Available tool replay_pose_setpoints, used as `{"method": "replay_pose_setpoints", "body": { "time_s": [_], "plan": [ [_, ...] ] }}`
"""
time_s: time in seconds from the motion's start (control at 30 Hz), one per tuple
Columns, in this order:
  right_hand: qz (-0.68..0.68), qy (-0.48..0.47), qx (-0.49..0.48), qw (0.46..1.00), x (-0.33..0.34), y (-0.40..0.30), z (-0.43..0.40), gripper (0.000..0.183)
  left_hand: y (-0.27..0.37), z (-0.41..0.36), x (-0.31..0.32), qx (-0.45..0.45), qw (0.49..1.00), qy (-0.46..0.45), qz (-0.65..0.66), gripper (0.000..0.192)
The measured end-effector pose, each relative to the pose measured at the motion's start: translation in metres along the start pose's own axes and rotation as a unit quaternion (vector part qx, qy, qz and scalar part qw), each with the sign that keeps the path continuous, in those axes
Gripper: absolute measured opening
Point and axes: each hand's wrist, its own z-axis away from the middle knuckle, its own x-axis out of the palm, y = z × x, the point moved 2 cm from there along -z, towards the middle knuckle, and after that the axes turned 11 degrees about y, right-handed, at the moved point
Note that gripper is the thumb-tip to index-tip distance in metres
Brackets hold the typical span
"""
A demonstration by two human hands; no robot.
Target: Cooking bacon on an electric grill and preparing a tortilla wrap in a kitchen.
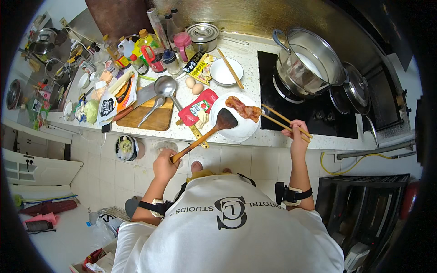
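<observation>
My left hand (166,164) grips the handle end of a wooden spatula (225,120), whose dark blade hangs over the left part of a white plate (239,134). On that plate lie browned strips of meat, maybe bacon (243,109). In my right hand (296,129) is a pair of wooden chopsticks (278,117), their tips at the right end of the meat. Left of the plate are a red Heinz pouch (198,106), a pale lump of food (202,119) and two eggs (197,89). A white bowl (223,72) with another pair of chopsticks across it stands behind the plate.
A large steel pot (300,76) stands tilted on the black cooktop (307,123), a lidded pan (356,88) beside it. To the left lie a cutting board (158,119), a cleaver (145,94) and a steel ladle (165,86). Bottles (155,56) line the back. A waste bin (125,150) stands below.
</observation>
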Motion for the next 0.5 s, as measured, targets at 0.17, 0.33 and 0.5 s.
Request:
{"method": "replay_pose_setpoints", "body": {
  "time_s": [0.17, 0.33, 0.5],
  "plan": [
    [0.092, -0.135, -0.064, 0.985, 0.029, 0.003, 0.008, 0.012, 0.010, 0.009, 0.001, -0.018, 1.000, 0.010, -0.015, 0.028],
    [0.142, -0.187, -0.145, 0.961, 0.048, 0.004, 0.015, 0.011, 0.016, 0.015, -0.002, -0.047, 0.998, 0.017, -0.034, 0.028],
    [0.178, -0.172, -0.147, 0.958, 0.042, -0.008, 0.019, 0.010, 0.017, 0.019, -0.001, -0.050, 0.998, 0.022, -0.032, 0.029]
  ]
}}
